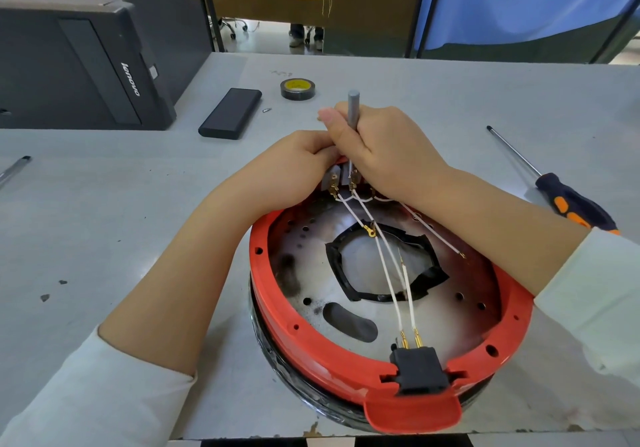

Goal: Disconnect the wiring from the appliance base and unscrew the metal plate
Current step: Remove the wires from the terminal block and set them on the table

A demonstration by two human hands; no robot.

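From my head camera, the appliance base (pixel 388 311) sat on the desk (pixel 450 107) before me, its red rim up. My right hand (pixel 377 148) gripped a slim grey driver (pixel 353 110), tip down at the terminal block (pixel 343 179) on the far rim, while my left hand (pixel 294 166) pinched that block steady. I judged the job early — white wires (pixel 391 273) were mostly attached, the metal plate (pixel 311 238) not yet unscrewed. The black case (pixel 86 65) read "lenovo".
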